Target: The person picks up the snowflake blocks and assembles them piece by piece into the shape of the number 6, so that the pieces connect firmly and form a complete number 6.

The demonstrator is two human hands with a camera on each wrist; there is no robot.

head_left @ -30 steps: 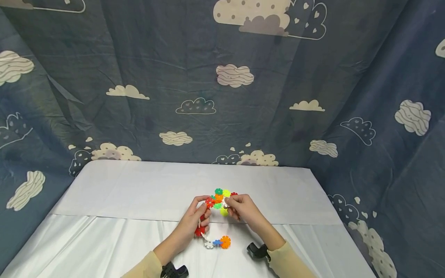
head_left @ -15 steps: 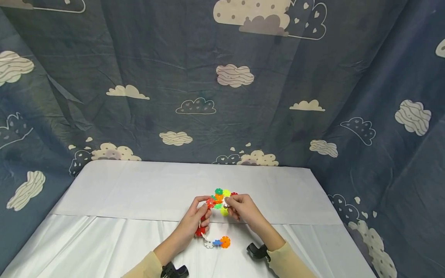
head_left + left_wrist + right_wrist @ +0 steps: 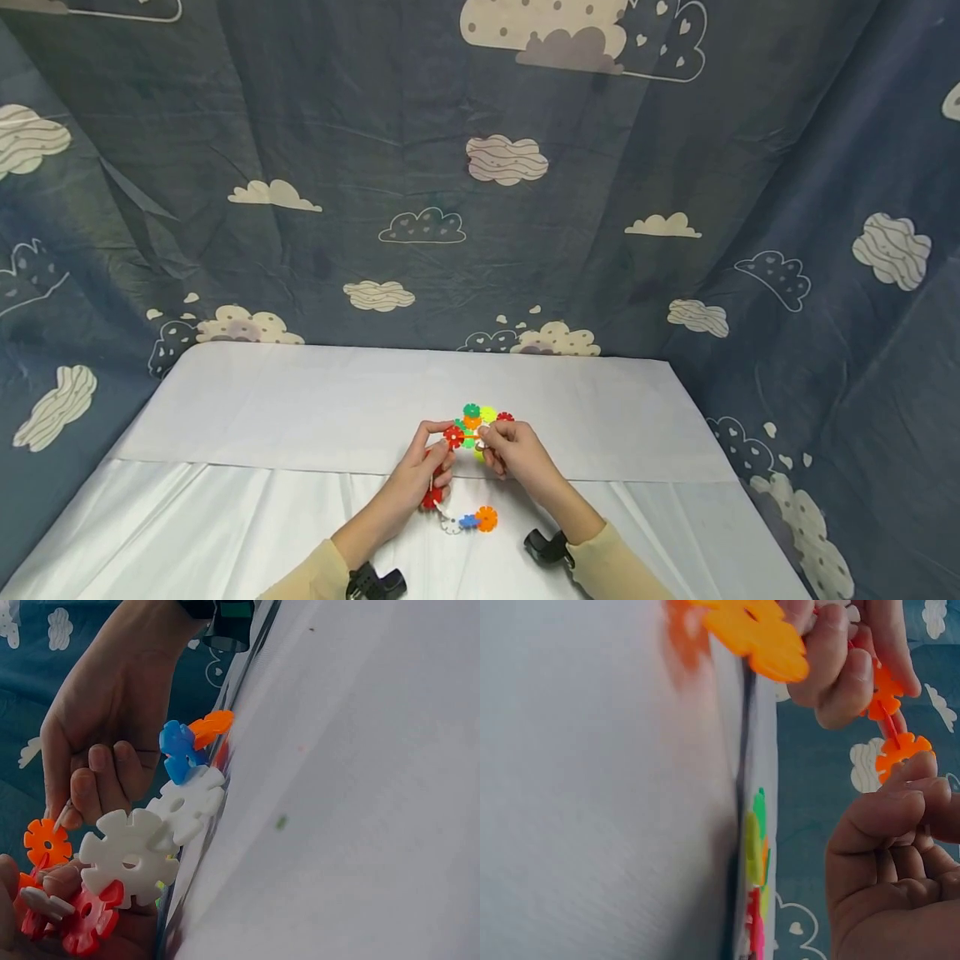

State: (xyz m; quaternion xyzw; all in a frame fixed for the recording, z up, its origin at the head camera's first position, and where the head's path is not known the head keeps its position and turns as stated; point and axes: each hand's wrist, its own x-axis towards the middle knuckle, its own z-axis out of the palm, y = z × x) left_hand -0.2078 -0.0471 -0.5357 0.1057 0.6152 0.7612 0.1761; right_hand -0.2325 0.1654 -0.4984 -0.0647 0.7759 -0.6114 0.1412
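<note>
My left hand (image 3: 420,471) holds a chain of flower-shaped plastic snowflake discs. A red disc (image 3: 453,436) shows at its fingertips. From the palm the chain hangs down through another red disc (image 3: 431,498), white discs (image 3: 129,859), a blue disc (image 3: 468,522) and an orange end disc (image 3: 487,518). My right hand (image 3: 521,454) pinches a thin white disc edge-on (image 3: 63,815), close beside an orange disc (image 3: 48,841). That orange disc joins the chain near the left fingertips. Whether the white disc is slotted into it I cannot tell.
Several loose snowflake discs lie behind the hands, including a green one (image 3: 471,410), a yellow one (image 3: 488,414) and a red one (image 3: 505,417). White cloth covers the table (image 3: 262,408). A dark cloud-print curtain (image 3: 337,150) hangs behind and at both sides.
My right hand has shifted slightly left, closer to the left hand. An orange disc now appears as a thin edge between the hands. The left hand holds nearly still, and the whole view has tilted slightly.
</note>
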